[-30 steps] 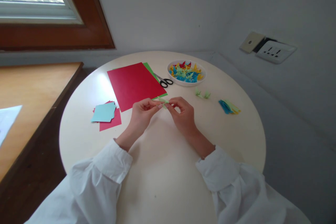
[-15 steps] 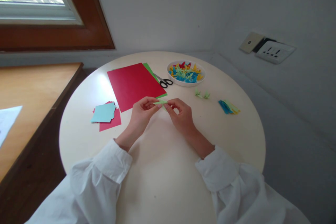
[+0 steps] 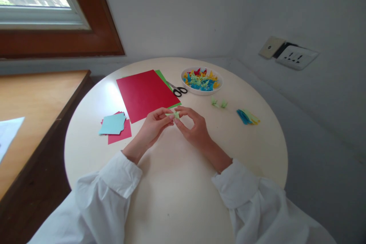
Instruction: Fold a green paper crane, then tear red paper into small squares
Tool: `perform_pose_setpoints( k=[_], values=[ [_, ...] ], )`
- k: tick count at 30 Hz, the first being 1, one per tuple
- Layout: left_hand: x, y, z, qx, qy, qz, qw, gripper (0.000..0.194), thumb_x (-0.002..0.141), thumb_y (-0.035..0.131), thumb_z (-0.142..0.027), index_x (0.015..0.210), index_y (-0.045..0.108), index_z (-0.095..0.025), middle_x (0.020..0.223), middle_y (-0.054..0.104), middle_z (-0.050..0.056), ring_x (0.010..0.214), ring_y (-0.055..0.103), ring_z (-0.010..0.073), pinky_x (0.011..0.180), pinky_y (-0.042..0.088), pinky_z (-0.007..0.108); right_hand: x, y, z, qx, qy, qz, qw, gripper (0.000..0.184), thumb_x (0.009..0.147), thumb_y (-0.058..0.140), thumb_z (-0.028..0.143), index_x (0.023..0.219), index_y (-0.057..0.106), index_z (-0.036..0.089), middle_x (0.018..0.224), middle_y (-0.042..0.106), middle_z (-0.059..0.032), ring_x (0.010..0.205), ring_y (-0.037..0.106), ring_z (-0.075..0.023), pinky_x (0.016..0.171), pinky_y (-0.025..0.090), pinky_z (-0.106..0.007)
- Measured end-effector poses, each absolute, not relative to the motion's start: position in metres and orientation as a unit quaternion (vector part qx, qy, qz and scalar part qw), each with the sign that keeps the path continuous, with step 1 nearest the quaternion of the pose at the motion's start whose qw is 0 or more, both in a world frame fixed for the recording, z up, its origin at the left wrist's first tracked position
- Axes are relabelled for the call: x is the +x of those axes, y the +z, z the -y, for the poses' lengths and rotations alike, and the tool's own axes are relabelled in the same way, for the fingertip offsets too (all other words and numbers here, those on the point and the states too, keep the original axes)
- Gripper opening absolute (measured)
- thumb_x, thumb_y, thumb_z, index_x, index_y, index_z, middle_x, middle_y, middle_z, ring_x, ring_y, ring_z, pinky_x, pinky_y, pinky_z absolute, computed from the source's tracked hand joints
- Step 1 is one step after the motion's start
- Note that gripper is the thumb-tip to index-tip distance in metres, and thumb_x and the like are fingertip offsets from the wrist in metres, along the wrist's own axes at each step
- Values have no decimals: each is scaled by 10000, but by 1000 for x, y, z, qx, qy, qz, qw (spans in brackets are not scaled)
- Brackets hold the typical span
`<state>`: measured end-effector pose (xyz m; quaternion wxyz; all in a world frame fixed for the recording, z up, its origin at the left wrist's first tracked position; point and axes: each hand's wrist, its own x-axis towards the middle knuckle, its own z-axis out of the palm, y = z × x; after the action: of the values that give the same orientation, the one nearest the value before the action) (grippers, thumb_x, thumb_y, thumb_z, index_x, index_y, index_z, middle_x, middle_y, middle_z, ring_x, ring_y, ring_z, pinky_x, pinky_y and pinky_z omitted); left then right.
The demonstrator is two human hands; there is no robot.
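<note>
Both my hands meet over the middle of a round white table (image 3: 177,190). My left hand (image 3: 154,124) and my right hand (image 3: 193,127) pinch a small folded pale green paper piece (image 3: 175,114) between their fingertips. Most of the piece is hidden by my fingers. A large red sheet (image 3: 144,93) lies just beyond my left hand, on top of a green sheet (image 3: 163,78).
Black-handled scissors (image 3: 177,90) lie beside a white dish (image 3: 201,81) full of small coloured folded papers. Two small green folded pieces (image 3: 219,103) and a blue and yellow paper stack (image 3: 247,117) lie to the right. Light blue squares (image 3: 113,124) on red paper lie left. Wooden sill at far left.
My fingers have closed in tighter round the green piece, so less of it shows. The hands have drifted slightly toward me and to the left.
</note>
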<state>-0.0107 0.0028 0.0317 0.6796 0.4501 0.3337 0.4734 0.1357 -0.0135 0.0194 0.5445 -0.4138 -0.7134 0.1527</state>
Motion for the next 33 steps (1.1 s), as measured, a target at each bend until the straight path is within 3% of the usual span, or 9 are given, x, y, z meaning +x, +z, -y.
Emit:
perform_pose_setpoints(
  k=[6, 14, 25, 28, 33],
  values=[
    [-12, 28, -6, 408, 468, -296, 726, 196, 625, 777, -234, 749, 644, -162, 693, 608, -19, 666, 574, 81, 703, 466, 221, 136, 22, 14, -420, 157, 697, 559, 65, 774, 585, 247, 749, 533, 218, 816, 655, -33, 822, 624, -172, 787, 490, -340],
    [-11, 30, -5, 414, 482, -313, 706, 217, 639, 759, -237, 811, 646, -166, 743, 614, -9, 685, 580, 88, 698, 467, 225, 134, 17, 10, -445, 243, 630, 588, 91, 725, 634, 255, 703, 560, 207, 712, 615, 7, 702, 578, -139, 665, 470, -282],
    [-13, 26, -8, 514, 524, -393, 554, 222, 685, 656, -182, 905, 629, -183, 627, 610, -31, 628, 588, 109, 639, 457, 239, 133, 16, 3, -455, 383, 508, 623, 164, 624, 697, 276, 648, 556, 195, 616, 579, 31, 575, 547, -109, 572, 471, -252],
    [-12, 26, -8, 561, 529, -392, 502, 233, 655, 633, -137, 883, 657, -178, 669, 635, -15, 656, 601, 121, 627, 461, 238, 134, 16, 1, -449, 409, 487, 628, 176, 603, 707, 278, 650, 559, 195, 612, 582, 34, 569, 558, -109, 575, 483, -258],
    [-12, 23, -8, 586, 529, -407, 460, 192, 665, 690, -252, 832, 690, -158, 782, 693, 46, 722, 635, 162, 669, 496, 273, 135, 15, -1, -449, 443, 469, 618, 198, 582, 719, 291, 664, 566, 196, 629, 591, 36, 561, 557, -103, 582, 493, -265]
  ],
)
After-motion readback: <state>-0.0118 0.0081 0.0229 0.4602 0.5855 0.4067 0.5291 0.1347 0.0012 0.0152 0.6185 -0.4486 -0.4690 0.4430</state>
